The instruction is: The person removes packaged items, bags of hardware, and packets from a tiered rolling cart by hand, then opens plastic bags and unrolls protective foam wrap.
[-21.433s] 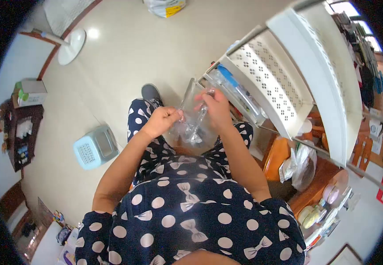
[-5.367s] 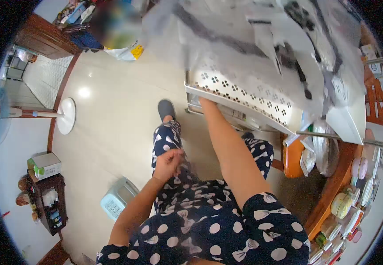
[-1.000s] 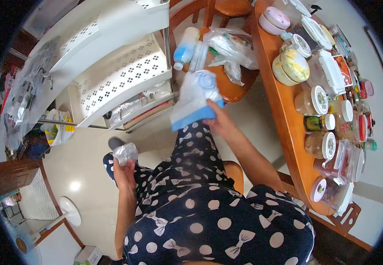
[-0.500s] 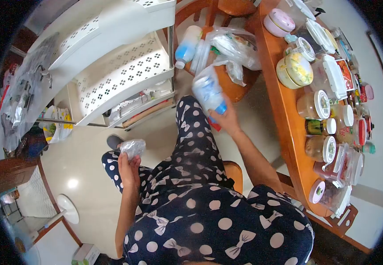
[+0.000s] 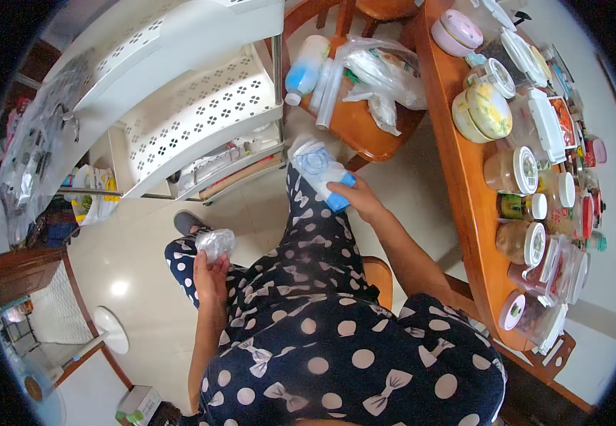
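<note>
My left hand (image 5: pixel 210 280) is closed around a rounded, crumpled bundle of clear plastic (image 5: pixel 215 244), held up above my left knee. Over my right thigh, my right hand (image 5: pixel 362 201) grips a translucent plastic packet with blue print (image 5: pixel 315 165) by its blue end. That packet lies tilted, its pale end pointing away from me toward the wheeled rack. What is inside the packet, if anything, I cannot make out. The two hands are well apart.
A white tiered rack (image 5: pixel 180 135) stands ahead on the left. On a wooden chair (image 5: pixel 375 142) lie plastic bags (image 5: pixel 386 74) and a blue-and-white bottle (image 5: pixel 306 69). Along the right, a wooden table (image 5: pixel 457 206) bears several lidded jars (image 5: pixel 512 170) and containers.
My right hand has brought the blue-printed packet left and slightly down, from in front of the chair to over my thigh, turning it. My left hand has barely moved.
</note>
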`<move>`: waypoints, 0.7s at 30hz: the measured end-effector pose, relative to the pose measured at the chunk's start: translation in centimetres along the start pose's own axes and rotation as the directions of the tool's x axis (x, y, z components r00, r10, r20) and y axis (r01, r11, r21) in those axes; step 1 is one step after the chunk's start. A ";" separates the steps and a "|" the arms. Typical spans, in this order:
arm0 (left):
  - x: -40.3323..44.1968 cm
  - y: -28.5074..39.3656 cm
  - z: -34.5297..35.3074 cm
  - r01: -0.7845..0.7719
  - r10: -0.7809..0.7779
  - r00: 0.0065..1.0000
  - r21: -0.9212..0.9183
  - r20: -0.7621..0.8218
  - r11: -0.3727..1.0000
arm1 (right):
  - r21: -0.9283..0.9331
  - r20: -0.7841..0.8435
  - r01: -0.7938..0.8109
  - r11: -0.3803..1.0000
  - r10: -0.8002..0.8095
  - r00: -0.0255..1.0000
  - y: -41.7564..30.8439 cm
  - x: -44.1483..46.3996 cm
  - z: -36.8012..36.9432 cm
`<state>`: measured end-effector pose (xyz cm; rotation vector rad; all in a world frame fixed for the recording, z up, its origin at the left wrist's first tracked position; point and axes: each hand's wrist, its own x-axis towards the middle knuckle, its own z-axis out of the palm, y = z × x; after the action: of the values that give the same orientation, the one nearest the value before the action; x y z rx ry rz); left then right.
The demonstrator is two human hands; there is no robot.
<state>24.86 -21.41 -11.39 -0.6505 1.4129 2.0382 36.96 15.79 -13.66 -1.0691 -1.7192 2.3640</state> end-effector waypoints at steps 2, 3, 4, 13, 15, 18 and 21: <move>0.2 -0.1 -0.1 -0.005 0.005 1.000 0.000 0.011 1.000 | 0.041 -0.097 0.090 0.995 -0.086 0.992 0.8 -0.5 0.3; 0.3 -0.2 -0.2 0.004 -0.004 1.000 0.000 0.007 1.000 | 0.059 -0.147 0.138 0.989 -0.128 0.981 1.0 -0.7 0.4; 0.5 -0.2 -0.3 0.012 -0.012 1.000 0.001 0.003 1.000 | 0.093 -0.172 0.140 0.986 -0.122 0.977 1.6 -0.7 0.3; 0.7 -0.3 -0.1 0.020 -0.020 0.999 0.009 0.036 1.000 | 0.167 -0.445 0.270 0.948 -0.172 0.879 -2.1 5.1 -2.9; 0.6 -0.4 0.1 0.014 -0.014 0.999 -0.001 0.033 1.000 | 0.043 -0.480 0.274 0.961 -0.221 0.849 -2.9 8.6 -4.5; 0.1 -0.4 0.3 0.005 -0.005 1.000 -0.013 -0.004 1.000 | -0.195 -0.536 0.402 0.895 -0.441 0.720 -3.1 13.1 -5.5; -0.2 -0.4 -0.2 0.014 -0.013 1.000 0.027 -0.026 1.000 | -0.705 -0.526 0.192 0.682 -0.686 0.503 -2.2 16.0 -6.0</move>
<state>25.30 -21.54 -11.63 -0.6758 1.4443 2.0038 27.16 28.08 -20.83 -1.1790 -1.9711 0.8015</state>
